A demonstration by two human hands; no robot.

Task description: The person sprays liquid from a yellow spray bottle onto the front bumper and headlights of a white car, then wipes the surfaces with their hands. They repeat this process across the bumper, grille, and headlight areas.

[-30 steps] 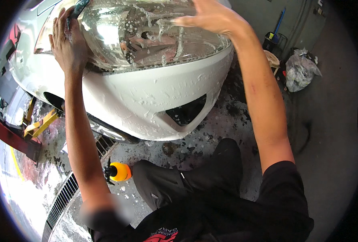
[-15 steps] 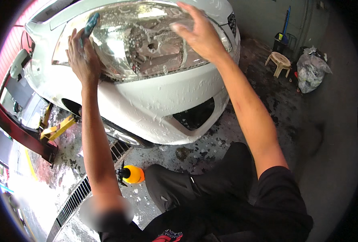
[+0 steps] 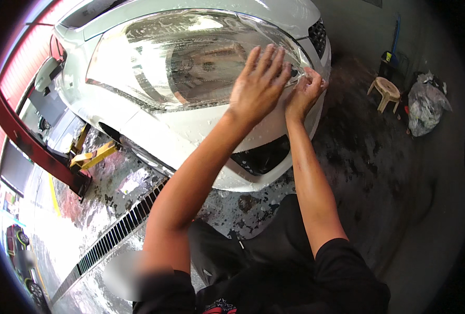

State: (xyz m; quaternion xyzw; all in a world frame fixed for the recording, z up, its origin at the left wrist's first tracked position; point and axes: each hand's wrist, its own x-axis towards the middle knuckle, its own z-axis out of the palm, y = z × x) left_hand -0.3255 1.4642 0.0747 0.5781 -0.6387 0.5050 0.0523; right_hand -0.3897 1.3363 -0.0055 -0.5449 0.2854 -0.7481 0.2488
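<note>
A clear, wet film (image 3: 143, 55) lies over the large headlight (image 3: 211, 57) of a white car (image 3: 190, 131). My left hand (image 3: 259, 86) presses near the headlight's right end, its fingers stretched toward the corner. A small dark piece, seemingly the squeegee (image 3: 294, 72), shows by its fingertips; most of it is hidden. Beside it, at the headlight's right corner, my right hand (image 3: 305, 94) has its fingers bent together, pinching what looks like the film's edge. Soapy drops cover the bumper below.
A beige stool (image 3: 385, 90) and a filled plastic bag (image 3: 426, 107) stand at the right, with a blue-handled tool (image 3: 396, 34) behind. To the left are a red lift post (image 3: 44, 152) with a yellow arm (image 3: 93, 156) and a floor drain grate (image 3: 120, 230).
My left hand has swept from the headlight's left side to its right end. My right hand has come down to the right corner. The film looks smoother; the orange spray bottle is out of sight.
</note>
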